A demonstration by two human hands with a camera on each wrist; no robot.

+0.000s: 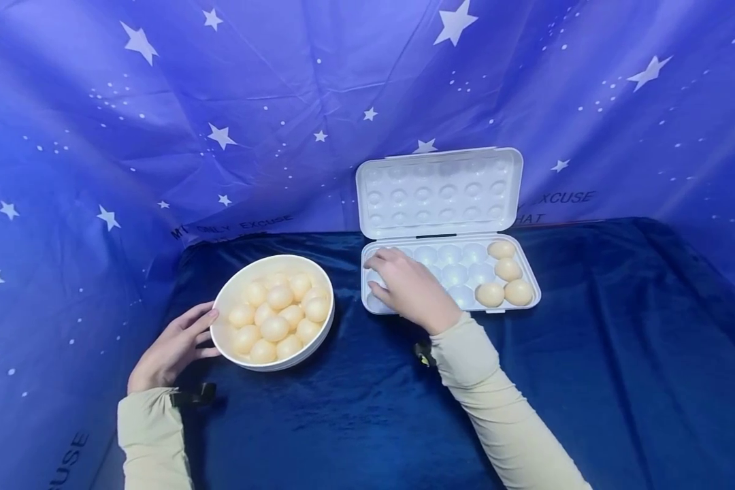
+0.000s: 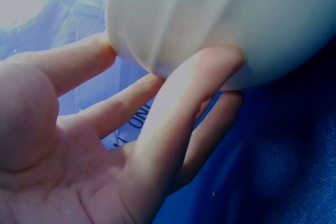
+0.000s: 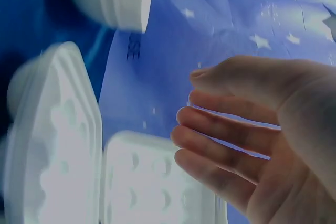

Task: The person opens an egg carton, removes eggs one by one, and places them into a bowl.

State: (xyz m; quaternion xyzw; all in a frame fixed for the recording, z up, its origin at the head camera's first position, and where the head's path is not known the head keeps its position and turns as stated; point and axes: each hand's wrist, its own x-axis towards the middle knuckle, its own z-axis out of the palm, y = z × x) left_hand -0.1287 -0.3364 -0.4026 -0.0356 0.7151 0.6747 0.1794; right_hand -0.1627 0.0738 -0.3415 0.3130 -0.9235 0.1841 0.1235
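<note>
A white bowl (image 1: 325, 336) of pale eggs (image 1: 275, 328) stands on the left in the head view. My left hand (image 1: 170, 347) holds its near-left side, the thumb at the rim and the other fingers against the outer wall. To the right lies a white plastic egg box (image 1: 450, 254), its lid (image 1: 441, 185) raised at the back. Several eggs (image 1: 518, 292) sit in wells at the box's right end. Over the left end hovers my right hand (image 1: 413, 286), fingers loosely bent; the right wrist view shows nothing between thumb and fingers.
Dark blue cloth (image 1: 367, 422) covers the table. Behind it hangs a blue-purple curtain (image 1: 269, 82) with white stars and printed words, close to the raised lid. Dark straps with small devices sit on both wrists.
</note>
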